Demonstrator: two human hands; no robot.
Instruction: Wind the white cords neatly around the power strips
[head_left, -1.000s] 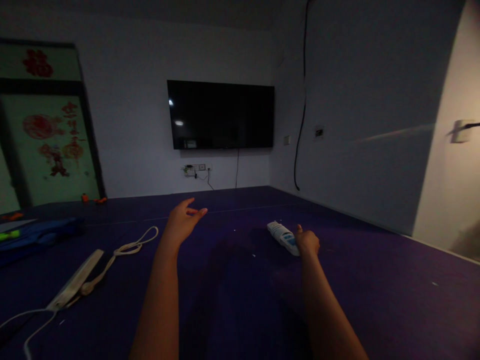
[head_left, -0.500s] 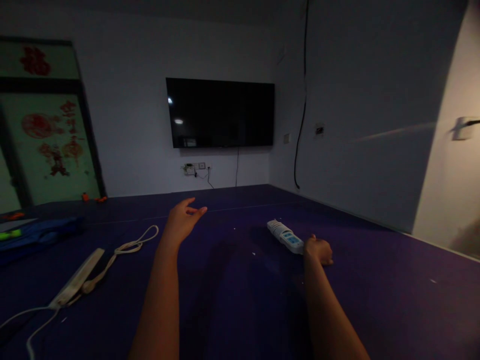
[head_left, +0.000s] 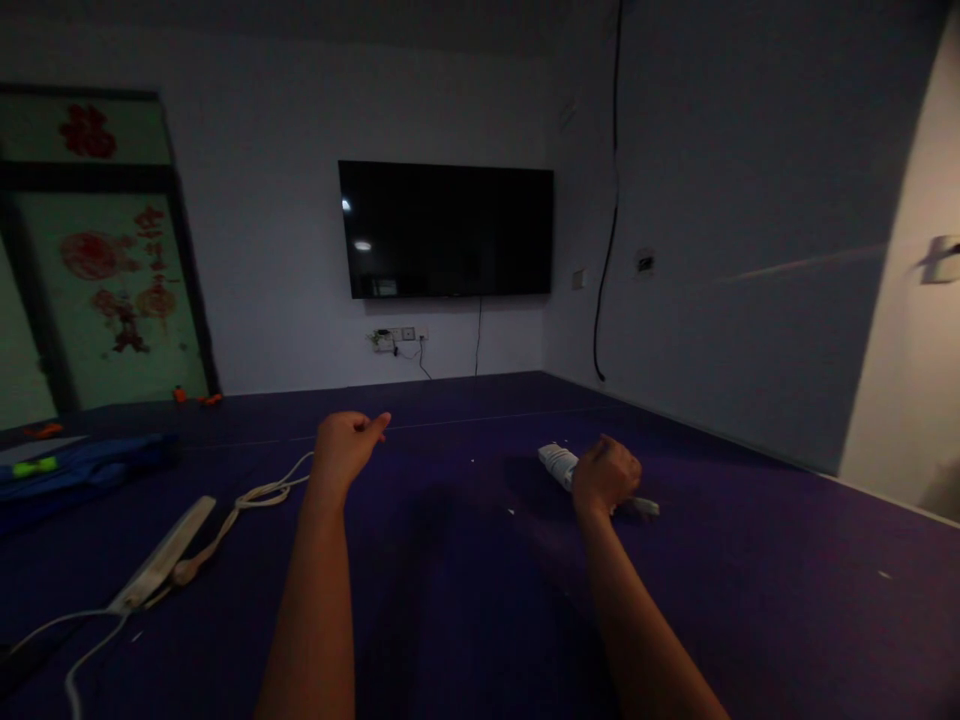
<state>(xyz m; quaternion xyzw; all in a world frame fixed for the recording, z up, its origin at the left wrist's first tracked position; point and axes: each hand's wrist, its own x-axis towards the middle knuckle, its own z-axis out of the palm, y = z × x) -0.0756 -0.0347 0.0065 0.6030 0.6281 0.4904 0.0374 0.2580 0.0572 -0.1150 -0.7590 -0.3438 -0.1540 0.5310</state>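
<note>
My left hand (head_left: 345, 448) is raised over the purple surface, fingers curled in and thumb pointing right, with nothing visible in it. Just left of and below it lies a looped white cord (head_left: 264, 494). My right hand (head_left: 606, 474) is closed above the middle of a white power strip (head_left: 557, 466) with cord wound round its far end. The hand hides the strip's blue socket face. A white end piece (head_left: 645, 507) sticks out to the right of the wrist. What the right fingers pinch, if anything, is hidden.
A second white power strip (head_left: 166, 553) lies at the left with its cords. Farther left is a dark blue cloth (head_left: 112, 466) with a bright green item (head_left: 36, 467). A television (head_left: 450, 230) hangs on the back wall, and a black cable (head_left: 609, 270) hangs by the right wall.
My right hand moved left and up, from the power strip's near end to over its middle. My left hand shifted slightly left and its fingers curled in. The view turned slightly left.
</note>
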